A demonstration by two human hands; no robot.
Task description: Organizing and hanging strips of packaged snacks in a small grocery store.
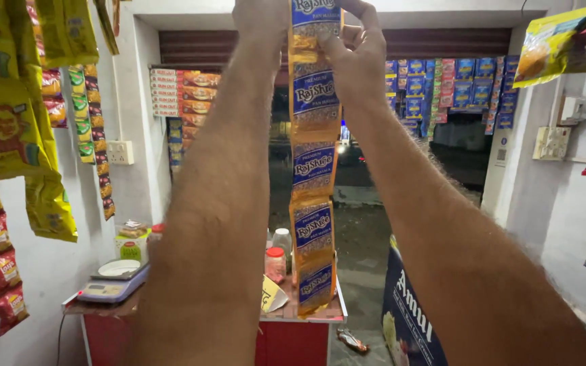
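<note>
Both my arms reach up in front of me. A long hanging strip of gold and blue sachets drops from the top edge down to counter height. My right hand pinches the strip near its top, fingers closed on the upper sachets. My left hand is at the top edge beside the strip, mostly cut off by the frame; its grip is hidden.
Yellow and red snack packet strips hang on the left wall. A weighing scale and small jars sit on the red counter. Blue and red sachet strips hang in the shop opening; more packets hang at right.
</note>
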